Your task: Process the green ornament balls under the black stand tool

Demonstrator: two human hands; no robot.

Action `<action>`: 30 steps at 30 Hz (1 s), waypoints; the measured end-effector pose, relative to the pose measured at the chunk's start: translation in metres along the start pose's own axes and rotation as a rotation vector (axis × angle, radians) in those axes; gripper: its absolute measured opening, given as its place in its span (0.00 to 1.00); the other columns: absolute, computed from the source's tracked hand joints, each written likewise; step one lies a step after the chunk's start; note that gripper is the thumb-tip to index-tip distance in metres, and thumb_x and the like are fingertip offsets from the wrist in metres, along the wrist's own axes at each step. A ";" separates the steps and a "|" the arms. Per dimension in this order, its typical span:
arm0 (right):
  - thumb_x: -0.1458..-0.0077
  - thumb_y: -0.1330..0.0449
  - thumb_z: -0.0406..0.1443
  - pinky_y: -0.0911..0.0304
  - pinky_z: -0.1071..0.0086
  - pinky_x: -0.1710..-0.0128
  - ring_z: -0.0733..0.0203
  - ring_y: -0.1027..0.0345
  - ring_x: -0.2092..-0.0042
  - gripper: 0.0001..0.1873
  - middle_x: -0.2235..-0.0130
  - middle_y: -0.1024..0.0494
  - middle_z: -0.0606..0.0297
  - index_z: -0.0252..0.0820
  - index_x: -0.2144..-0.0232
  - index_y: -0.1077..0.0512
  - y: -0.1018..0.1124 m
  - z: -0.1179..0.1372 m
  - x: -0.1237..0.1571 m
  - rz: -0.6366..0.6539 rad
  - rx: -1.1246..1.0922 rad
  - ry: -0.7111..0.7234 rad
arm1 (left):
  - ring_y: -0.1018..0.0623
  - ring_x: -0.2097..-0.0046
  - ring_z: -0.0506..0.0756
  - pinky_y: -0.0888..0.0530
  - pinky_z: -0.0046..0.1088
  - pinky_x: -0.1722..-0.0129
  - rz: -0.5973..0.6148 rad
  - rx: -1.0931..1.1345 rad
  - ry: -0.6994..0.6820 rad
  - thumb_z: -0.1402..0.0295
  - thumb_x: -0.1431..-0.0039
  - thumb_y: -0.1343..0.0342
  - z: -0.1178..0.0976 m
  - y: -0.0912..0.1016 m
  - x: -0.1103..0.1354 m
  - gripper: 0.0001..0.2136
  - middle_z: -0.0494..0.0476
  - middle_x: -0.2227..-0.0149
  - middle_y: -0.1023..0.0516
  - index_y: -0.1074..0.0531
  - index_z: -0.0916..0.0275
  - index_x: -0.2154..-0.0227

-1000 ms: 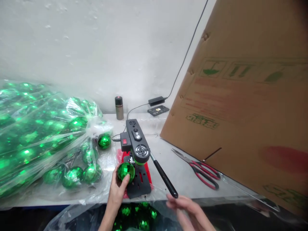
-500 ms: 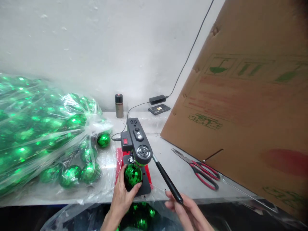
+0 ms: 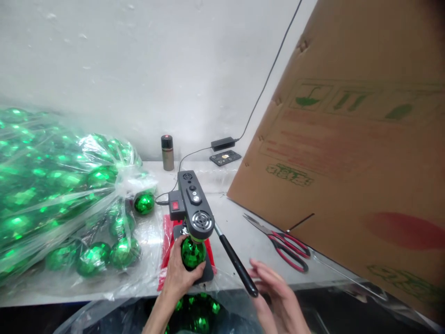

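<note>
A shiny green faceted ball ornament (image 3: 193,253) sits under the round end of a black bench-top machine (image 3: 195,204). My left hand (image 3: 179,273) grips it from the left, thumb in front and fingers behind. The machine has a red switch on its side and a long lever with a black handle (image 3: 238,264) slanting toward me. Close to the handle's lower end is my right hand (image 3: 274,292), its fingers stretched out and apart. Its thumb lies by the handle tip; whether they touch, I cannot tell.
On the left, a knotted clear plastic bag (image 3: 52,195) bulges with green balls, and several lie beside it. Red-handled scissors (image 3: 283,243) lie before a large cardboard box (image 3: 340,153). Behind stand a bottle (image 3: 167,153), a phone (image 3: 225,158) and a power adapter (image 3: 223,144).
My right hand's fingers have loosened and spread away from the lever handle. My left hand still holds the ball beneath the machine head. The whole view has shifted slightly.
</note>
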State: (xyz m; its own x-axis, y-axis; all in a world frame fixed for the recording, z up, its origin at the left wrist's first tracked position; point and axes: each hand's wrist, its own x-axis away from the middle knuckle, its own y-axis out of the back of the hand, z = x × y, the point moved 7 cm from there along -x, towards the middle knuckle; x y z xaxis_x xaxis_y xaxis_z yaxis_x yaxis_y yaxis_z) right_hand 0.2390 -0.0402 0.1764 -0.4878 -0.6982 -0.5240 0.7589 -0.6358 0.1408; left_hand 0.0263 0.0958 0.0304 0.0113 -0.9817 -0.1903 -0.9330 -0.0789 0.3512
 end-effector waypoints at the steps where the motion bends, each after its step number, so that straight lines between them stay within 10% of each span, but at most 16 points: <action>1: 0.30 0.32 0.39 0.16 0.66 0.57 0.51 0.13 0.50 0.13 0.43 0.14 0.49 0.45 0.46 0.18 -0.003 0.005 -0.006 0.035 0.016 0.104 | 0.19 0.35 0.72 0.24 0.60 0.32 0.008 0.015 0.016 0.59 0.51 0.28 0.002 -0.001 -0.001 0.39 0.68 0.37 0.19 0.30 0.60 0.35; 8: 0.25 0.37 0.43 0.16 0.62 0.59 0.50 0.14 0.51 0.15 0.48 0.13 0.48 0.42 0.43 0.22 -0.047 0.049 -0.051 0.209 0.021 0.538 | 0.18 0.36 0.75 0.24 0.63 0.32 0.015 0.050 0.052 0.59 0.56 0.27 0.002 -0.001 -0.001 0.40 0.70 0.39 0.18 0.29 0.61 0.38; 14: 0.22 0.48 0.35 0.27 0.70 0.69 0.63 0.23 0.69 0.18 0.68 0.20 0.65 0.45 0.67 0.29 -0.074 0.053 -0.058 0.222 -0.121 0.484 | 0.18 0.37 0.75 0.23 0.63 0.33 0.011 0.025 0.041 0.59 0.57 0.27 0.007 -0.006 0.001 0.41 0.72 0.41 0.18 0.30 0.63 0.37; 30: 0.25 0.50 0.30 0.40 0.67 0.71 0.64 0.36 0.72 0.19 0.71 0.29 0.67 0.46 0.72 0.35 -0.078 0.041 -0.045 0.039 -0.185 0.396 | 0.15 0.40 0.76 0.18 0.61 0.37 0.000 0.005 0.002 0.62 0.58 0.28 -0.009 -0.004 0.003 0.38 0.72 0.43 0.15 0.27 0.63 0.40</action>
State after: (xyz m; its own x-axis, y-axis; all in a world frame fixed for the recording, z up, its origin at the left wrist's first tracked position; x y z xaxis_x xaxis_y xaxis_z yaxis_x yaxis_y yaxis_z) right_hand 0.1840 0.0274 0.2237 -0.2812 -0.5177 -0.8081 0.8557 -0.5165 0.0331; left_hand 0.0330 0.0918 0.0368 0.0119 -0.9820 -0.1885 -0.9348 -0.0778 0.3465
